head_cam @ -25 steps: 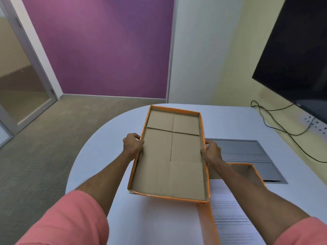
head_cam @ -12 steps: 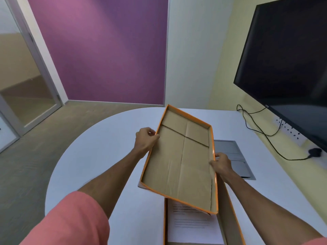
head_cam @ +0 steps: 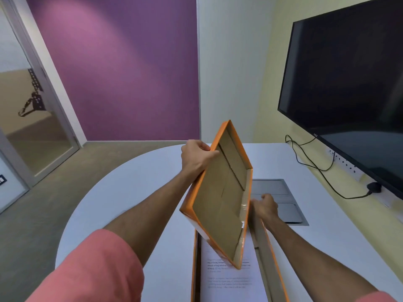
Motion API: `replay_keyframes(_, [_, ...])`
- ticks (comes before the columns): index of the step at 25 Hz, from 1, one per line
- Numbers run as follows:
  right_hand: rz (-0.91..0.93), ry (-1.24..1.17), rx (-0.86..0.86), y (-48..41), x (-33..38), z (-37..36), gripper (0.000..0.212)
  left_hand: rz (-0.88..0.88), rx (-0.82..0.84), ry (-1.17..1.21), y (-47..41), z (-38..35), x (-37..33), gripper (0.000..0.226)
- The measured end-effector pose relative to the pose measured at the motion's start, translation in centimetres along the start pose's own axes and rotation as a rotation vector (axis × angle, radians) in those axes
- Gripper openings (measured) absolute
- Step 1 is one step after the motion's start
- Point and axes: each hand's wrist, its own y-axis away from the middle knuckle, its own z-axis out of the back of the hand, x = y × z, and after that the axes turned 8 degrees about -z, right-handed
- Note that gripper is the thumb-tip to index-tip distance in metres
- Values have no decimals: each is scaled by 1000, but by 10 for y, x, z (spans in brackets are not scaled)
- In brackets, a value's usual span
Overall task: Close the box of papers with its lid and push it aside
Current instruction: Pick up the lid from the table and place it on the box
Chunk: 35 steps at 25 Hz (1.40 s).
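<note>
Lid (head_cam: 222, 199), brown hollow side showing, tilted steeply above the open orange box (head_cam: 265, 247) holding printed papers (head_cam: 229, 282); left hand (head_cam: 197, 156) grips its upper edge, right hand (head_cam: 265, 207) its lower edge, beside the box's right wall

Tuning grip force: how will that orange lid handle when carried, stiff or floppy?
The lid is probably fairly stiff: held tilted by the left hand and right hand, its panel shows no sag. Likely light: thin cardboard. Folded creases may flex.

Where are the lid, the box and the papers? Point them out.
lid (head_cam: 224, 192): head view, brown inner face.
box (head_cam: 260, 240): head view, right wall's inner side.
papers (head_cam: 229, 280): head view, printed top sheet.
</note>
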Motion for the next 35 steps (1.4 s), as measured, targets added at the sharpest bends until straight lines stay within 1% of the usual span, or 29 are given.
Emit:
replay_keyframes(1, [38, -48, -6, 3, 13, 0, 41, -16, 0, -25, 0, -1, -4, 30])
replay_keyframes(2, [91, -114, 18, 8, 30, -1, 40, -25, -3, -54, 1, -3, -6, 33])
replay_keyframes(3, [135, -200, 79, 11, 48, -3, 36, -34, -5, -78, 3, -6, -8, 37])
replay_keyframes(4, [157, -285, 159, 16, 68, -4, 36, -38, -3, -95, 6, -9, -7, 42])
replay_keyframes(6, [127, -431, 306, 24, 103, -8, 44, -48, 5, -105, 12, -15, -5, 50])
replay_keyframes(8, [96, -514, 386, 29, 125, -7, 47, -56, 12, -116, 17, -21, -2, 51])
replay_keyframes(10, [79, -531, 427, 30, 136, -5, 43, -62, 24, -126, 23, -26, -1, 51])
replay_keyframes(12, [62, -532, 435, 27, 140, -6, 33, -76, 37, -130, 27, -30, 0, 51])
replay_keyframes(15, [23, -517, 371, 25, 143, -7, 19, -79, 51, -59, 31, -32, 4, 53])
replay_keyframes(17, [19, -512, 316, 24, 146, -4, 13, -9, 31, 45, 30, -29, 14, 55])
replay_keyframes(19, [17, -547, 300, 21, 146, 4, 14, 124, 60, 135, 26, -25, 35, 53])
replay_keyframes(21, [0, -606, 334, 17, 143, 15, 17, 283, 182, 132, 23, -19, 62, 58])
replay_keyframes(23, [-35, -671, 387, 13, 141, 25, 23, 424, 294, 100, 24, -13, 87, 68])
replay_keyframes(25, [-74, -727, 435, 10, 139, 33, 26, 527, 330, 137, 27, -8, 102, 72])
replay_keyframes(27, [-127, -761, 474, 7, 135, 38, 26, 579, 305, 185, 28, -5, 110, 71])
replay_keyframes(30, [-184, -772, 510, 2, 124, 42, 24, 619, 254, 259, 28, -3, 117, 62])
replay_keyframes(33, [-194, -761, 528, 0, 113, 44, 24, 658, 208, 300, 31, 1, 121, 53])
replay_keyframes(35, [-148, -693, 468, -2, 103, 42, 22, 658, 186, 308, 33, 3, 126, 46])
